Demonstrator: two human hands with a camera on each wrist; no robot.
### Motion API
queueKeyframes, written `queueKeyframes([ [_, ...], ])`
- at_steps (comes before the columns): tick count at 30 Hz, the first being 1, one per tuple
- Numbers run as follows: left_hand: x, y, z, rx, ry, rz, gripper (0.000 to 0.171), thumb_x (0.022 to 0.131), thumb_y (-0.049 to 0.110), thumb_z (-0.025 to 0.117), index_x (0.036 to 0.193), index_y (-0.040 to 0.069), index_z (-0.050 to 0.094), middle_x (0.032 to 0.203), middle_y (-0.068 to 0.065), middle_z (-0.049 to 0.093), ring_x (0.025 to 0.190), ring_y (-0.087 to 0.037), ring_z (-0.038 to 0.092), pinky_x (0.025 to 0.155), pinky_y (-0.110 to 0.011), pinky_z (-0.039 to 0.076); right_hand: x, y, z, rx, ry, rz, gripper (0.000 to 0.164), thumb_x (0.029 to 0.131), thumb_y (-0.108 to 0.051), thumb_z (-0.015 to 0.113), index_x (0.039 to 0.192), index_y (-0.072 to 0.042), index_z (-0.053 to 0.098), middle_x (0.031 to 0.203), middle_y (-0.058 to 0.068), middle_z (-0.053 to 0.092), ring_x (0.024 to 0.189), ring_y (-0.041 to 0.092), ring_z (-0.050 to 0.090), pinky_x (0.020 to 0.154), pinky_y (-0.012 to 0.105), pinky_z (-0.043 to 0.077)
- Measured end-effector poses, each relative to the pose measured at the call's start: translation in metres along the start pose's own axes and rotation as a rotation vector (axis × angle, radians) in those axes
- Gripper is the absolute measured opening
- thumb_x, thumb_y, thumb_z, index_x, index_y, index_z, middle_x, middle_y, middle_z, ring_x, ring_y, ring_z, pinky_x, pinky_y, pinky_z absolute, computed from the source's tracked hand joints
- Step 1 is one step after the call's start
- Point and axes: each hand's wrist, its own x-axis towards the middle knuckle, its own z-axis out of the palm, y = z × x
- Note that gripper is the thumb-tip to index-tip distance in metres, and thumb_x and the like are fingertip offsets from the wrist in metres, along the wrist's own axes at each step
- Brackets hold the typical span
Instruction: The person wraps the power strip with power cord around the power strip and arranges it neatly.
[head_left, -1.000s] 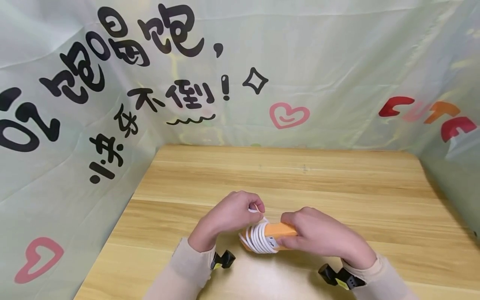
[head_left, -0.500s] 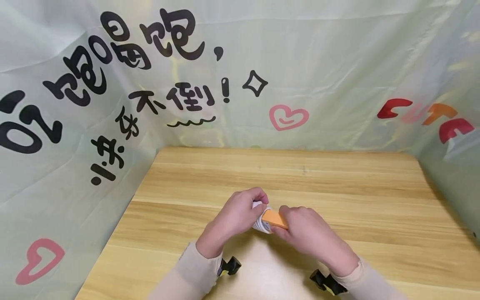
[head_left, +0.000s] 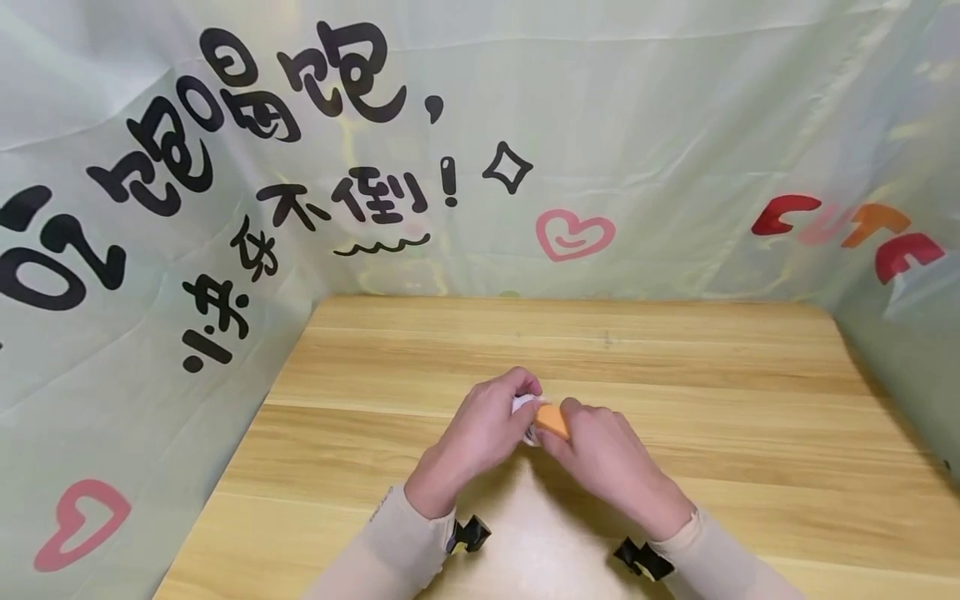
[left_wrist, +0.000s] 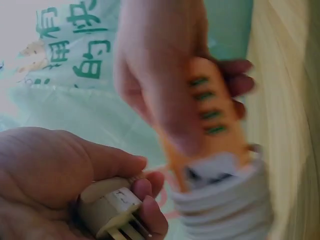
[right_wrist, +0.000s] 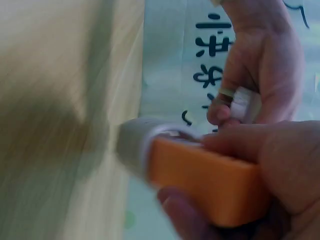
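Observation:
In the head view my right hand (head_left: 607, 454) grips an orange power strip (head_left: 553, 422) by one end. White cord (left_wrist: 222, 212) is wound in several coils round the strip's other end, as the left wrist view shows. A row of dark slots (left_wrist: 207, 114) runs along its face, which bears a white label. My left hand (head_left: 486, 427) holds the cord's white plug (left_wrist: 112, 204) between thumb and fingers, its metal prongs sticking out. From the right wrist, the plug (right_wrist: 244, 105) appears beyond the coils, apart from the strip. The left hand hides most of the coils from above.
Both hands are above a wood-grain table (head_left: 420, 342). A pale green printed curtain (head_left: 660, 142) encloses its back and sides. Black wrist cameras (head_left: 468, 535) are strapped under both wrists.
Both hands have moved forward and closer together. The power strip has turned, so less of it and its coils shows from above. The left hand no longer sits visibly above the coils' far edge.

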Motion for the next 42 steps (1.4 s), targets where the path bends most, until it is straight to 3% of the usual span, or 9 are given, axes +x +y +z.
queueKeyframes([
  [5, 0.000, 0.000, 0.005, -0.027, 0.099, -0.005, 0.016, 0.106, 0.022, 0.063, 0.120, 0.017, 0.066, 0.112, -0.002, 0.069, 0.089, -0.016, 0.061, 0.077, -0.031, 0.052, 0.005, 0.006, 0.002, 0.180, 0.035, 0.179, 0.030, 0.101, -0.035, 0.072, 0.088, -0.010, 0.061, 0.065, 0.000, 0.050, 0.053, 0.013, 0.046, 0.046, 0.028, 0.037],
  [12, -0.005, -0.004, 0.025, -0.055, 0.179, -0.060, 0.031, 0.107, 0.034, 0.061, 0.127, 0.010, 0.060, 0.116, -0.010, 0.056, 0.089, -0.019, 0.057, 0.077, -0.035, 0.051, 0.008, 0.014, 0.013, 0.280, 0.196, 0.265, 0.040, 0.102, -0.038, 0.071, 0.129, -0.008, 0.068, 0.085, 0.007, 0.069, 0.069, 0.021, 0.058, 0.060, 0.033, 0.046],
  [15, -0.004, -0.009, 0.031, -0.159, 0.158, -0.105, 0.033, 0.110, 0.037, 0.057, 0.131, 0.012, 0.058, 0.121, -0.011, 0.058, 0.098, -0.019, 0.058, 0.084, -0.037, 0.051, 0.007, 0.018, 0.017, 0.336, 0.224, 0.298, 0.049, 0.103, -0.044, 0.068, 0.137, -0.009, 0.064, 0.086, 0.009, 0.071, 0.071, 0.021, 0.062, 0.061, 0.034, 0.048],
  [18, -0.001, -0.013, 0.035, -0.341, 0.129, -0.140, 0.031, 0.110, 0.037, 0.056, 0.134, 0.017, 0.058, 0.128, -0.012, 0.058, 0.095, -0.026, 0.063, 0.080, -0.037, 0.052, 0.006, 0.021, 0.020, 0.415, 0.223, 0.348, 0.056, 0.105, -0.047, 0.064, 0.147, -0.011, 0.055, 0.089, 0.011, 0.073, 0.071, 0.019, 0.065, 0.060, 0.034, 0.051],
  [22, 0.004, -0.016, 0.038, -0.484, 0.142, -0.158, 0.026, 0.108, 0.032, 0.061, 0.131, 0.021, 0.065, 0.132, -0.013, 0.056, 0.090, -0.026, 0.062, 0.075, -0.032, 0.050, 0.004, 0.025, 0.024, 0.568, 0.115, 0.401, 0.055, 0.108, -0.043, 0.059, 0.153, -0.015, 0.047, 0.098, 0.013, 0.074, 0.076, 0.017, 0.065, 0.065, 0.032, 0.052],
  [26, 0.008, -0.021, 0.039, -0.420, 0.133, -0.128, 0.026, 0.105, 0.025, 0.065, 0.130, 0.018, 0.070, 0.131, -0.015, 0.059, 0.105, -0.021, 0.057, 0.086, -0.035, 0.050, 0.003, 0.031, 0.028, 0.668, -0.013, 0.425, 0.050, 0.108, -0.034, 0.060, 0.149, -0.009, 0.048, 0.104, 0.012, 0.076, 0.080, 0.017, 0.065, 0.067, 0.030, 0.050],
  [33, 0.018, -0.032, 0.045, -0.176, 0.072, -0.054, 0.039, 0.101, 0.023, 0.073, 0.140, 0.020, 0.068, 0.133, -0.014, 0.065, 0.103, -0.019, 0.062, 0.088, -0.036, 0.054, 0.009, 0.046, 0.035, 0.573, -0.086, 0.413, 0.040, 0.096, -0.019, 0.077, 0.125, 0.004, 0.063, 0.107, 0.012, 0.068, 0.093, 0.020, 0.062, 0.078, 0.031, 0.052],
  [37, 0.025, -0.036, 0.049, -0.145, 0.086, -0.054, 0.039, 0.098, 0.024, 0.076, 0.137, 0.021, 0.069, 0.132, -0.013, 0.064, 0.099, -0.018, 0.061, 0.084, -0.035, 0.052, 0.011, 0.050, 0.037, 0.519, -0.089, 0.414, 0.044, 0.096, -0.018, 0.077, 0.129, 0.007, 0.064, 0.108, 0.013, 0.072, 0.094, 0.022, 0.067, 0.080, 0.035, 0.056],
  [42, 0.032, -0.040, 0.052, -0.133, 0.090, -0.051, 0.040, 0.099, 0.025, 0.075, 0.138, 0.024, 0.069, 0.132, -0.014, 0.065, 0.095, -0.018, 0.062, 0.081, -0.033, 0.052, 0.013, 0.056, 0.038, 0.456, -0.095, 0.388, 0.054, 0.096, -0.023, 0.079, 0.138, 0.005, 0.059, 0.098, 0.010, 0.074, 0.083, 0.019, 0.066, 0.072, 0.034, 0.054],
])
